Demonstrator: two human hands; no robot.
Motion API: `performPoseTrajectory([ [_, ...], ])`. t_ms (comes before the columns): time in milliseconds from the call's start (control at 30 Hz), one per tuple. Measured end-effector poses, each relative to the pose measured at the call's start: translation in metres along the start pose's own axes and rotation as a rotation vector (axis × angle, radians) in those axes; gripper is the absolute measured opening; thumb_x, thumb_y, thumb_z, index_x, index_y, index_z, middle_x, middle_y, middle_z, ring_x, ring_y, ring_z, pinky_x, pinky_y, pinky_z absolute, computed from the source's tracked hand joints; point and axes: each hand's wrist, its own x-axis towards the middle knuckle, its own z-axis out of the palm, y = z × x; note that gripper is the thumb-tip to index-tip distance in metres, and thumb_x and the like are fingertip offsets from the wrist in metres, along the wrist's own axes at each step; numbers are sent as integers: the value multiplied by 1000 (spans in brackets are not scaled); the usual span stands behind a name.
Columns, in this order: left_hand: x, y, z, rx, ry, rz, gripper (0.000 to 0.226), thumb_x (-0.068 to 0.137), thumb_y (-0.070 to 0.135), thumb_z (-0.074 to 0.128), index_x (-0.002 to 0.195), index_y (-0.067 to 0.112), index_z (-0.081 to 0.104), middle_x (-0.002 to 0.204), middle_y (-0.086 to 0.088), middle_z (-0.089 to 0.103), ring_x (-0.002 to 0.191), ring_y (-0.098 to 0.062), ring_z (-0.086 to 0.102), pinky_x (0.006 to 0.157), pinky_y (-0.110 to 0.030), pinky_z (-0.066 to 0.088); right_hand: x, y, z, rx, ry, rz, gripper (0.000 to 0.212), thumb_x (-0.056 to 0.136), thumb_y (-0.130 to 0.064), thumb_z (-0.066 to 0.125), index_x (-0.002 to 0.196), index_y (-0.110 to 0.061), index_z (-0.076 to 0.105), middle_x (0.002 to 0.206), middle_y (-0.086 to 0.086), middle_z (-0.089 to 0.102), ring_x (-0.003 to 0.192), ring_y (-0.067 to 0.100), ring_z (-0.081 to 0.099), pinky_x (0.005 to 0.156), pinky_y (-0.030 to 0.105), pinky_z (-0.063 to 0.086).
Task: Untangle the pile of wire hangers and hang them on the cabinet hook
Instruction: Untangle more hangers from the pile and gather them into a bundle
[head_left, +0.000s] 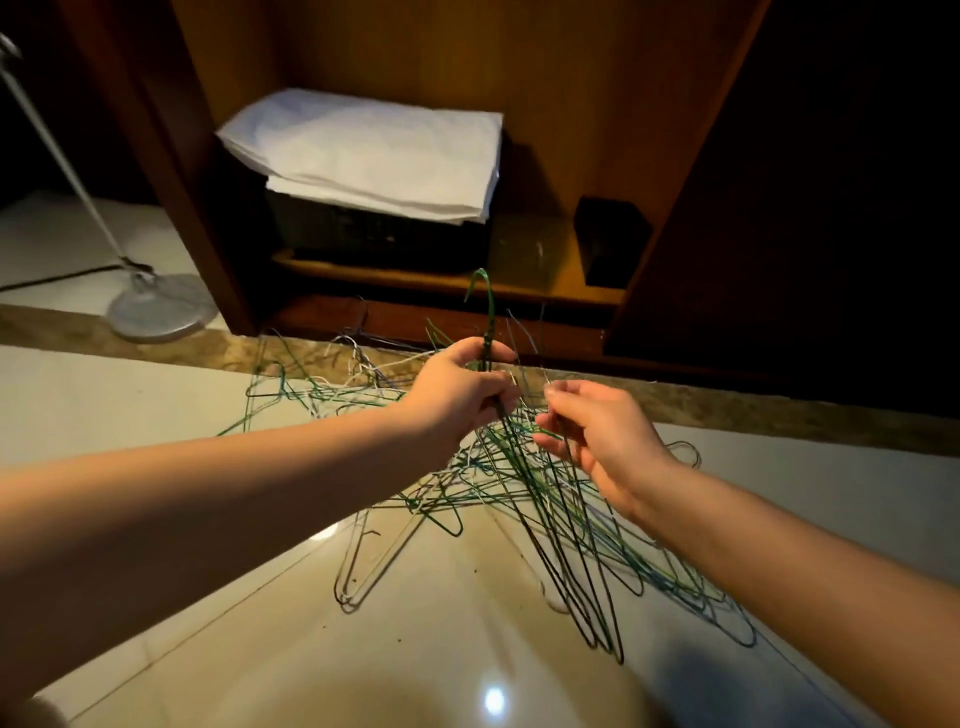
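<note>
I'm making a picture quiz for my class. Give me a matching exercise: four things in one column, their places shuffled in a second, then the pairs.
1 green hanger
2 white sheets
3 lamp base
4 small black box

A on the floor, left of the cabinet
B cabinet shelf, right side
C in the left hand's grip
D on the dark crate

Pairs: 1-C, 2-D, 3-A, 4-B

hands (460, 397) (597, 441) 2 | hangers (524, 480): many, no exact ct | lamp (161, 306) 1 | blk box (613, 244) 1
</note>
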Motion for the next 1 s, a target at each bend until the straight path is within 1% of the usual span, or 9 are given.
performPoseTrajectory([
  [200,-6,3,0,-117,-3,17,20,88,-8,51,89,12,55,85,-12,60,71,-18,57,55,-18,53,-7,3,16,-94,-60,-97,14,94,-11,49,83,-16,58,70,-2,49,66,6,48,58,18,44],
  [367,-6,3,1,-105,53,79,16,87,-6,53,96,7,52,86,-14,63,74,-20,63,64,-24,56,-3,11,17,-101,-34,-97,14,94,-11,50,83,-17,57,73,-1,50,67,7,48,58,18,42],
  [533,-9,0,1,-76,54,80,34,87,-4,54,117,10,48,96,-16,66,80,-21,66,53,-20,55,0,18,15,-193,-22,-106,12,93,-13,52,85,-18,59,83,0,58,78,11,52,65,22,43],
  [600,-9,0,1,-65,39,81,40,86,-3,57,121,14,50,100,-17,66,85,-22,65,62,-25,57,2,19,13,-210,-24,-119,13,93,-13,51,84,-19,59,83,0,58,78,12,52,65,23,43],
  [667,-9,0,2,-64,23,78,35,86,-4,56,116,15,55,96,-16,66,83,-21,64,72,-29,55,4,19,11,-243,-50,-128,13,93,-13,51,85,-18,60,82,0,58,76,11,52,65,23,42],
  [767,-8,-1,3,-39,20,63,24,89,-4,51,104,13,58,81,-11,60,72,-17,58,59,-19,52,8,21,8,-346,-130,-159,12,92,-13,54,82,-17,59,76,-1,56,70,10,51,62,22,42],
  [867,-4,-6,5,14,10,45,19,92,-3,46,96,11,59,75,-9,53,65,-15,55,54,-18,52,17,27,-3,-403,-156,-172,18,93,-16,52,76,-19,57,71,-2,54,65,10,50,60,22,41],
  [933,1,-14,7,87,-5,27,18,94,1,45,100,11,60,77,-5,54,60,-11,60,60,-20,54,31,39,-16,-411,-114,-149,21,94,-17,50,75,-20,58,69,-2,55,65,10,50,59,23,40],
  [1000,8,-26,8,163,-26,-11,18,95,5,46,101,13,61,84,-1,55,61,-10,63,71,-26,55,54,61,-36,-469,-37,-109,25,94,-13,49,72,-21,59,67,-4,54,61,9,48,53,16,39],
])
